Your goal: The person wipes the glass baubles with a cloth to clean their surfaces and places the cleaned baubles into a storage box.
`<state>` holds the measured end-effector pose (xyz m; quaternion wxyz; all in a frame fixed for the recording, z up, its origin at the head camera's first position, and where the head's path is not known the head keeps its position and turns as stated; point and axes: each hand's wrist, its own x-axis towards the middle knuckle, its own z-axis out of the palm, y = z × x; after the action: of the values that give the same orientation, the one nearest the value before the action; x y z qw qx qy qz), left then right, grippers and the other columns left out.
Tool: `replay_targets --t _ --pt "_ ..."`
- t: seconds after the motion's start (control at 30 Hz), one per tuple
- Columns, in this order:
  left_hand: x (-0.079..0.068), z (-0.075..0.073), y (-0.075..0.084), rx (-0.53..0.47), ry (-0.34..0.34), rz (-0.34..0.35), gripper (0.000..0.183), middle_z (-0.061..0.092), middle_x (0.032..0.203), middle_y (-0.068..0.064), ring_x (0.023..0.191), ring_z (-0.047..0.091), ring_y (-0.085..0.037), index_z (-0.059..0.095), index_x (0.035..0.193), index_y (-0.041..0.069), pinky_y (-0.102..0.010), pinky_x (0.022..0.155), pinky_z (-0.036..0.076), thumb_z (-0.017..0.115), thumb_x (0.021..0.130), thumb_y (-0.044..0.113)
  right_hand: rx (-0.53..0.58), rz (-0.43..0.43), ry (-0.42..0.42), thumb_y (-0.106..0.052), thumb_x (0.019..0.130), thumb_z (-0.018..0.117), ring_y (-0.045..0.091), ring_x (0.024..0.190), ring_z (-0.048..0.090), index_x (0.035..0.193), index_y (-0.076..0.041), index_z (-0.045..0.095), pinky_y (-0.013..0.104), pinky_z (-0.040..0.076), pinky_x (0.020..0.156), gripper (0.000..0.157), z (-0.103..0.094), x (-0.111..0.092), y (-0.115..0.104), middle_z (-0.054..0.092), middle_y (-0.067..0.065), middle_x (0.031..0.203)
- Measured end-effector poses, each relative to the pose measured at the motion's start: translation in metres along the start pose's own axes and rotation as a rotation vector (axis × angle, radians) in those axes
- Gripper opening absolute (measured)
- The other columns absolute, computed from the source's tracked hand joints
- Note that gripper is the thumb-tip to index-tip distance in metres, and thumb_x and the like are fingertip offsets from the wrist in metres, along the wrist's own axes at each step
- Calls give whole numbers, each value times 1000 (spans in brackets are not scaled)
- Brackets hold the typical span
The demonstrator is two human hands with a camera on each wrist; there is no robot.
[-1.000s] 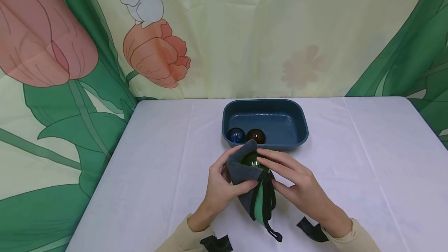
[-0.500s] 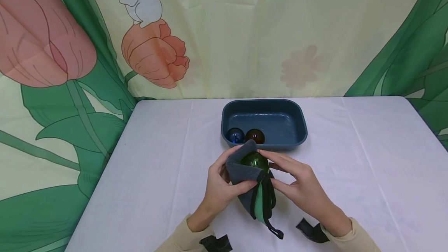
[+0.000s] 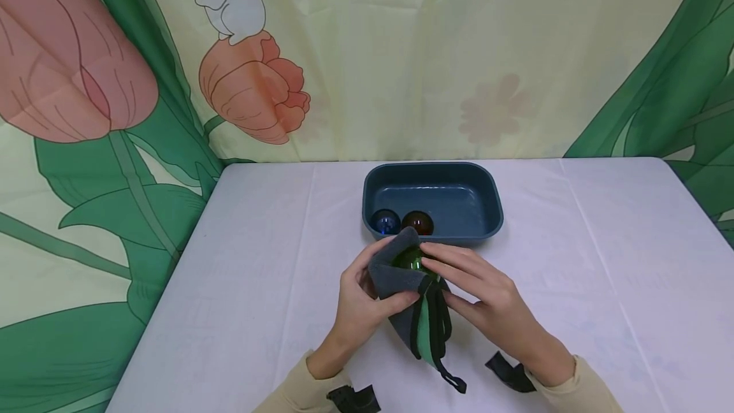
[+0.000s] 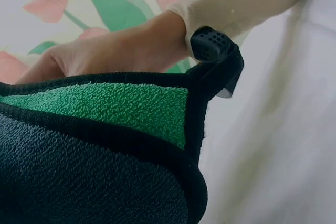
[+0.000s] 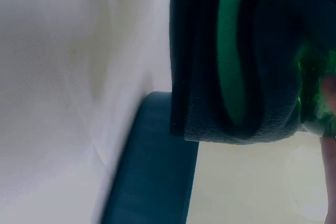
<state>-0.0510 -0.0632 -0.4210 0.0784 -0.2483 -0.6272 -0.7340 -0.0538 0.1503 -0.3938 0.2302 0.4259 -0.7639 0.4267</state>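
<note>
My left hand [image 3: 364, 311] holds a folded towel [image 3: 398, 282], grey on one side and green on the other, with black edging and a hanging loop. Its thumb presses the towel's near side. A green glass ball [image 3: 407, 260] sits in the towel's fold, partly covered. Fingers of my right hand [image 3: 496, 298] curve over the ball from the right, with the thumb lower by the black edging. In the left wrist view the towel's green side [image 4: 126, 108] shows between black borders. The right wrist view catches the green ball [image 5: 312, 98] at its right edge.
Just beyond the hands stands a dark blue tray [image 3: 499, 209], holding a blue glass ball [image 3: 386, 222] and a brown glass ball [image 3: 418, 223] at its near left. White cloth [image 3: 252, 273] covers the table. A printed curtain [image 3: 390, 69] hangs behind it.
The right fingers lift off the ball about half a second ago, showing more of it, then lie over it again. Towel and left hand stay nearly in place.
</note>
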Motion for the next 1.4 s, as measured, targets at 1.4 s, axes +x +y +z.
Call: replay_targets --t 1.4 --pt "1 -2 3 -25 -21 -23 68 56 134 -24 115 62 -22 50 140 1 -35 99 52 81 84 23 110 324 -56 -10 82 79 5 124 58 137 -7 59 19 52 91 59 -5 -4 -5 62 7 136"
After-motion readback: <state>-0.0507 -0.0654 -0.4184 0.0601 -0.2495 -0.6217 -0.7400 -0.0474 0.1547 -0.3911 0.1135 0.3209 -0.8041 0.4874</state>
